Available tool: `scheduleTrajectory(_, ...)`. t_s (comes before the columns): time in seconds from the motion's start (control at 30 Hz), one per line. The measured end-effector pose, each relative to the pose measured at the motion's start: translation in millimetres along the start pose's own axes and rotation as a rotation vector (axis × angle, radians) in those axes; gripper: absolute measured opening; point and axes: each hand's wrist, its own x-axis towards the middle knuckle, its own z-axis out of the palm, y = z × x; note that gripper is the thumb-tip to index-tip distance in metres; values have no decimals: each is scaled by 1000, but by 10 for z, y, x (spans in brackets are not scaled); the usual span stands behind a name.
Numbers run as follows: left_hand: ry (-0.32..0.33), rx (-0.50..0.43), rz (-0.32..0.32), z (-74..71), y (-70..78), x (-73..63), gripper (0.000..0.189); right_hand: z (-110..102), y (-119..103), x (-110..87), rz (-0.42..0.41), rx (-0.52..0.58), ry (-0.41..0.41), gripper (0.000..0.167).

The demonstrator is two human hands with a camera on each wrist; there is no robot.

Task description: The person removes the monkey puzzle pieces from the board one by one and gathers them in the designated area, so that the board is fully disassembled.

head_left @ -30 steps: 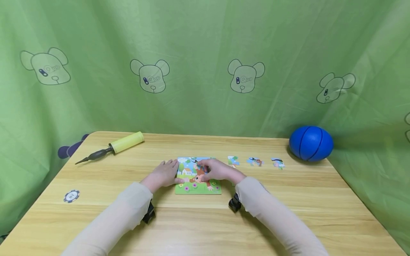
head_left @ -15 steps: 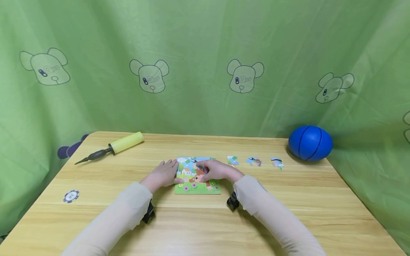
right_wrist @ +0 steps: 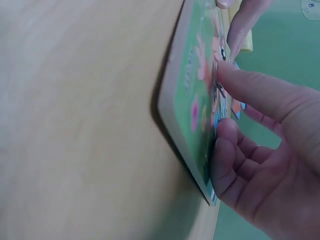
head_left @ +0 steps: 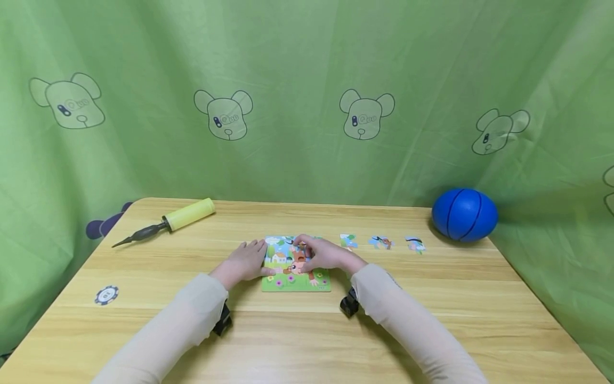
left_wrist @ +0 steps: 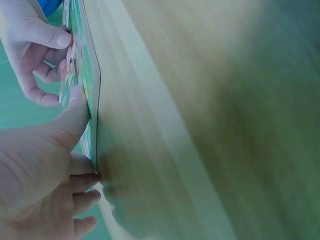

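Note:
A jigsaw puzzle board (head_left: 292, 286) with a green, flowery lower edge lies flat on the table, picturing a house and a brown monkey. At its left side my left hand (head_left: 247, 260) rests with fingers stretched out, the thumb (left_wrist: 76, 97) pressing on the board's face. Over the board's right half, my right hand (head_left: 328, 253) pinches a puzzle piece (right_wrist: 236, 107) between thumb and fingers, the piece tilted up from the board. The hand covers part of the board's upper right in the head view.
Three loose puzzle pieces, a leafy one (head_left: 348, 240), a brown-and-blue one (head_left: 381, 242) and another (head_left: 415, 244), lie right of the board. A blue ball (head_left: 465, 214) stands back right. A yellow hand pump (head_left: 189, 214) and a poker chip (head_left: 106, 294) lie left.
My right index finger has lifted slightly away from the board, and the pinched piece shows more of its face. My left hand stays where it was.

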Motion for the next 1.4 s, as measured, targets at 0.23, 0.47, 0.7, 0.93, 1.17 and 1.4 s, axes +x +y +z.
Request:
scheduleTrajectory(0.23, 4, 3, 3, 1, 5, -9, 81, -18, 37, -15, -34, 156, 44, 41)
scheduleTrajectory(0.47, 0, 2, 4, -14, 2, -18, 82, -11, 75, 3, -41, 146, 132, 25)
scheduleTrajectory(0.7, 1, 0, 2, -2, 0, -22, 83, -19, 33, -25, -39, 195, 177, 24)
scheduleTrajectory(0.93, -7, 4, -2, -4, 0, -20, 84, -110, -29, -167, 13, 286, 232, 17)
scheduleTrajectory(1.17, 1, 3, 0, -10, -3, -11, 84, -212, 52, -408, 39, 293, 289, 10)
scheduleTrajectory(1.4, 5, -11, 3, -5, 1, -15, 82, -321, 239, -727, 97, 330, 337, 15)
